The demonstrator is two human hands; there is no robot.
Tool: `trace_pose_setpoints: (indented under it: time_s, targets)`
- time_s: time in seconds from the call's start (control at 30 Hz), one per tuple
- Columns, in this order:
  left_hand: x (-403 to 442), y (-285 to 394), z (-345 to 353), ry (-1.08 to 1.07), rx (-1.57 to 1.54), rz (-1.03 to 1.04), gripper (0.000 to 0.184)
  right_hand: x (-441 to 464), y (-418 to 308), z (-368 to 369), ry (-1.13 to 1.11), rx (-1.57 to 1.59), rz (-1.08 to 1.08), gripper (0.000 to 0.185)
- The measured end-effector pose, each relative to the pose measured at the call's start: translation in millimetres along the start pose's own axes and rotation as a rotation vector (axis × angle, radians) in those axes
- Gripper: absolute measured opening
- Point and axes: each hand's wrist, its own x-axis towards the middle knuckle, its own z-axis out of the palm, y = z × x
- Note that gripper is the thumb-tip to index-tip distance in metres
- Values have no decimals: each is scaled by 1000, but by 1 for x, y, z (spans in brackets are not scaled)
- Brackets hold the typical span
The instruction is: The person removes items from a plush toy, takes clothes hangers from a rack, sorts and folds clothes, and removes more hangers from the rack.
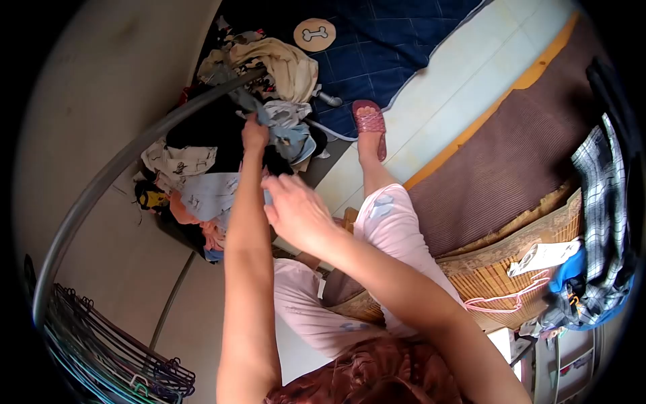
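Note:
My left hand (pixel 254 136) reaches into a heap of clothes and is closed on a grey-blue garment (pixel 250 102), which stretches up from the fist. My right hand (pixel 299 210) hovers near my left forearm, its fingers loosely apart with nothing visible in them. Beneath both arms the heap holds a white printed cloth (pixel 210 193), a cream garment (pixel 288 66), black cloth (pixel 202 131) and a light grey-blue piece (pixel 294 143). Much of the pile's lower part is hidden by my arms.
A curved metal rail (pixel 108 174) runs across the left, with many hangers (pixel 121 347) at its lower end. A dark blue quilted mat (pixel 383 50) covers the floor ahead. To the right are a brown-covered bed (pixel 498 161), a pink hanger (pixel 508 301) and a checked shirt (pixel 599 195).

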Motion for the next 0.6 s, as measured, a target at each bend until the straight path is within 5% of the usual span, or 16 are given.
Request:
trace_pose_setpoints:
  time_s: [0.1, 0.17, 0.23, 0.3, 0.37, 0.4, 0.43, 0.5, 0.53, 0.6]
  targets:
    - [-66, 19, 1, -191, -828, -2, 26, 13, 2, -1, 323, 89, -14, 46]
    - [-138, 40, -4, -187, -881, 15, 23, 24, 12, 1, 579, 109, 52, 56]
    - [-220, 78, -23, -90, -1095, -217, 22, 22, 15, -7, 459, 284, 185, 71]
    - [-268, 48, -45, -281, -1198, -93, 18, 22, 23, 2, 365, 290, 292, 73]
    - [-292, 35, -72, -588, -722, 277, 15, 16, 17, 0, 39, 422, 387, 74]
    - [-288, 42, -91, -678, -598, 304, 14, 12, 15, 1, -130, 485, 429, 75]
    - [-276, 50, -111, -769, -469, 335, 13, 3, 29, 21, -77, 170, 70, 62]
    - [-237, 59, -142, -1020, -250, 482, 18, -2, 34, 30, -227, -138, 84, 42]
    - [-215, 46, -142, -960, -196, 521, 20, -4, 32, 32, -215, -281, 113, 36]
    - [-165, 52, -133, -720, -218, 118, 29, -8, 28, 35, -182, -570, 177, 24]
